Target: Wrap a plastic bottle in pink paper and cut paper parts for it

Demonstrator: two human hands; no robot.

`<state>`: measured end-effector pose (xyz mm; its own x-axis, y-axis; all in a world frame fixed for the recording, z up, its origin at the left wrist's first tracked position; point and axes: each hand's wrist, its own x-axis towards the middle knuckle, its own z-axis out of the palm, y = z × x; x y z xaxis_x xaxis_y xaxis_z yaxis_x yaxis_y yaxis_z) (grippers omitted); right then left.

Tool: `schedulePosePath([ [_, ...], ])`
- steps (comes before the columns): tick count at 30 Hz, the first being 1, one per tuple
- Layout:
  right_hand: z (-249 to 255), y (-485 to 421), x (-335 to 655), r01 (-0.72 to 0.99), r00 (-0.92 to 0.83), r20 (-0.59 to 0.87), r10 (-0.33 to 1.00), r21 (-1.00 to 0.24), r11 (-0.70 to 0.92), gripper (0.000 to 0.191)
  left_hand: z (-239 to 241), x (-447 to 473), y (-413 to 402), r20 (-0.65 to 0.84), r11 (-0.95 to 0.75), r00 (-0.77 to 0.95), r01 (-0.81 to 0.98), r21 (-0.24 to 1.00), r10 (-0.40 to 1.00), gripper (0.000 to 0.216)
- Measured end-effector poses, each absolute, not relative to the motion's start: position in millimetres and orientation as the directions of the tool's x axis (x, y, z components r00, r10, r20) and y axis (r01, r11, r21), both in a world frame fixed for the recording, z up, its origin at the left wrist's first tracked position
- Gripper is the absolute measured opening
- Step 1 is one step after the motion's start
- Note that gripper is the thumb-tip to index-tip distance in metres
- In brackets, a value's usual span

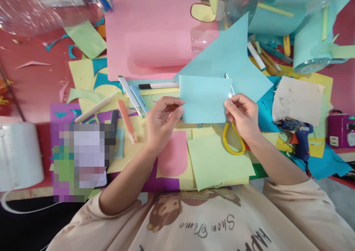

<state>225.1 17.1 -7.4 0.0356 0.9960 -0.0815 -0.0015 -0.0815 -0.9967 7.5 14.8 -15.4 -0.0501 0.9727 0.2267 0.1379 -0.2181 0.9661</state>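
Note:
My left hand point(162, 119) pinches the left edge of a small light-blue paper rectangle point(203, 97), held just above the table. My right hand point(244, 116) grips yellow-handled scissors point(233, 140), and its fingertips also touch the sheet's right edge. The scissor blades point(229, 84) point up and away along that right edge. The yellow handle loop hangs below my right palm. A larger light-blue paper triangle point(230, 55) lies behind the small sheet.
A big pink sheet point(149, 36) lies at the back, a light-green square point(216, 162) in front. Pens and markers point(133, 95) lie left of my hands. A blue glue gun point(298, 136) sits at the right, clear plastic bottles point(47, 7) at the back, a white roll point(19, 155) far left.

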Motion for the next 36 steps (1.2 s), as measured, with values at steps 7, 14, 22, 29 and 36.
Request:
schedulePosePath([
  [7, -6.9, 16.3, 224.1, 0.035, 0.046, -0.09, 0.995, -0.995, -0.092, 0.024, -13.4, 8.5, 13.8, 0.188, -0.172, -0.072, 0.181, 0.968, 0.98, 0.014],
  [14, -6.5, 16.1, 224.1, 0.04, 0.048, -0.105, 0.993, -0.994, -0.107, 0.025, -14.5, 7.6, 13.2, 0.149, -0.132, -0.087, 0.177, 0.975, 0.985, 0.012],
  [22, -7.6, 16.8, 224.4, 0.013, 0.049, -0.107, 0.993, -0.994, -0.108, 0.026, -15.8, 6.3, 12.5, 0.104, -0.094, -0.092, 0.11, 0.989, 0.99, 0.009],
  [29, -8.5, 16.5, 223.9, -0.012, 0.041, -0.105, 0.994, -0.994, -0.104, 0.024, -15.9, 6.5, 13.4, 0.094, -0.084, -0.106, 0.096, 0.992, 0.99, 0.017],
  [36, -8.2, 16.8, 224.7, -0.001, 0.047, -0.103, 0.994, -0.995, -0.103, 0.026, -15.5, 5.5, 12.9, 0.047, -0.03, -0.113, 0.149, 0.988, 0.992, 0.017],
])
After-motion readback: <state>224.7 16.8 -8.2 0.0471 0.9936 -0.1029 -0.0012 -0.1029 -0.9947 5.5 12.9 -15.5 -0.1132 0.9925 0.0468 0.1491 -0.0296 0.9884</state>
